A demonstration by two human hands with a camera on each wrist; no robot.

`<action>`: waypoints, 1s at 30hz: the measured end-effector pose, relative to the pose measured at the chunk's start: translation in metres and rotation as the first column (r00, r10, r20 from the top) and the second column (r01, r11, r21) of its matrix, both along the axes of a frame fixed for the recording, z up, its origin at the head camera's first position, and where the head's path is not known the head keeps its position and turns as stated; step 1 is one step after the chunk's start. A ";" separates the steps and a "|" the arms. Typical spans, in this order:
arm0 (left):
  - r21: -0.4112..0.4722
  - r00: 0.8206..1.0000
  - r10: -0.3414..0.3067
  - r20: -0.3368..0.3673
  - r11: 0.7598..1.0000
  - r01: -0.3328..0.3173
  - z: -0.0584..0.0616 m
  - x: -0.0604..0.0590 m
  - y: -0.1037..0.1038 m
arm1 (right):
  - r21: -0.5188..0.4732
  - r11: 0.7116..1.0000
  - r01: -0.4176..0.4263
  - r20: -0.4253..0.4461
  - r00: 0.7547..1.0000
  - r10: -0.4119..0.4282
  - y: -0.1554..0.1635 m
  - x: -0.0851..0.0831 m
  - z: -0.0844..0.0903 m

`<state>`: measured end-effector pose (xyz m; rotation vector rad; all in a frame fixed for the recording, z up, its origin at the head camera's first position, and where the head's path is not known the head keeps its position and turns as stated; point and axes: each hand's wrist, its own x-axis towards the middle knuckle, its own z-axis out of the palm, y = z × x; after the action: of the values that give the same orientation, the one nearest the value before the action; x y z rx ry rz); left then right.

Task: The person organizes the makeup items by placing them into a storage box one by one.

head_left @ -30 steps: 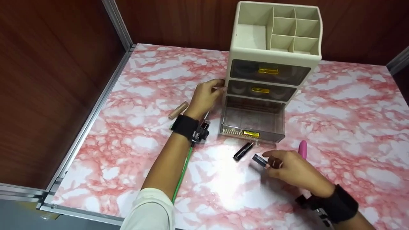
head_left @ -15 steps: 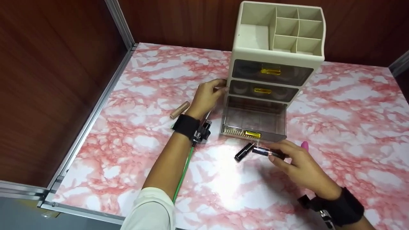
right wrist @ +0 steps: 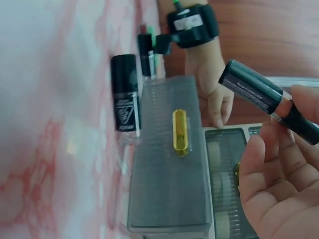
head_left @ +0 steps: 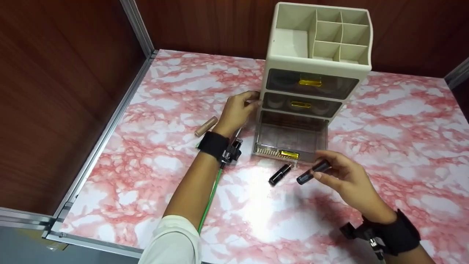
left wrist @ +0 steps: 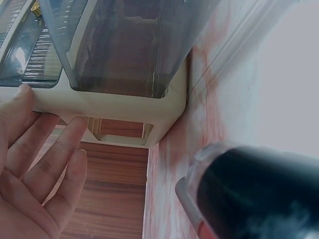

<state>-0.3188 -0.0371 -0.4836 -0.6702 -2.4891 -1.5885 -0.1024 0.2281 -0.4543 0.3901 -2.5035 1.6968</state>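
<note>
Pinching dark tube (head_left: pixel 312 171) w/ right hand (head_left: pixel 348 183); left hand (head_left: pixel 234 112), apparently flat-fingered, steadies organizer (head_left: pixel 315 69).

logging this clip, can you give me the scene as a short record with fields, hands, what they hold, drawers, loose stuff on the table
left hand: left hand rests with straight fingers against the organizer side
right hand: right hand pinches a dark tube above the table
drawers: bottom drawer pulled out, nothing visible inside; the two above closed
top tray: compartments look bare
loose items: black tube lying just in front of the open drawer; tan tube left of the left hand
</note>
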 end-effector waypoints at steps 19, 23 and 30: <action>0.021 1.000 -0.025 0.010 0.999 0.024 -0.001 -0.002 0.000 | 0.019 0.999 -0.037 -0.236 0.971 0.041 -0.022 -0.025 0.012; 0.011 1.000 -0.015 0.023 1.000 0.015 -0.002 -0.002 -0.001 | 0.055 0.998 -0.040 -0.252 0.966 0.053 -0.027 -0.030 0.013; 0.007 1.000 -0.019 0.024 1.000 0.019 -0.001 -0.003 0.000 | 0.029 0.998 -0.049 -0.225 0.973 0.055 -0.033 -0.042 0.016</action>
<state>-0.3218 -0.0376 -0.4848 -0.6800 -2.5005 -1.6204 -0.1442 0.1953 -0.4387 0.6189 -2.3701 1.5432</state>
